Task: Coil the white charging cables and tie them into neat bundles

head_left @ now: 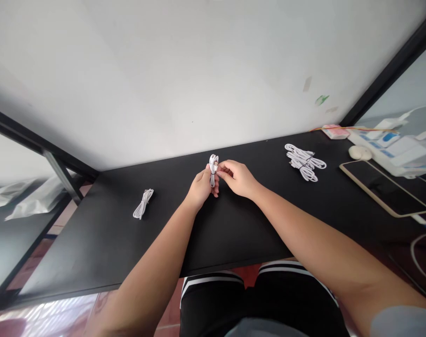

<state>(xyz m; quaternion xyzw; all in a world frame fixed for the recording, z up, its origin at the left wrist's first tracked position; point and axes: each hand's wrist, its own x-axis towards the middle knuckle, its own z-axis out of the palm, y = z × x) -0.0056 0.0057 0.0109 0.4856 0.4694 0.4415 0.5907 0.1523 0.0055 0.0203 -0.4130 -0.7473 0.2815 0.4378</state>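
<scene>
A coiled white USB cable point(213, 164) with a dark tie round its middle stands upright in my left hand point(200, 188), whose fingers wrap round it. From the right, my right hand point(238, 177) pinches at the connector end of the same cable with thumb and forefinger. Both hands are just above the black table point(230, 234). Another bundled white cable point(143, 204) lies to the left of my left hand. Off to the right is a loose pile of white cables point(305, 162), also tied in bundles.
A phone point(385, 188) lies at the right, wired to a cable. Behind it are a white mouse-like object point(360, 152), a power strip point(374, 149) with chargers and a pink-and-white box point(335, 131). A wall point(185, 93) rises behind the table, with black frame posts either side.
</scene>
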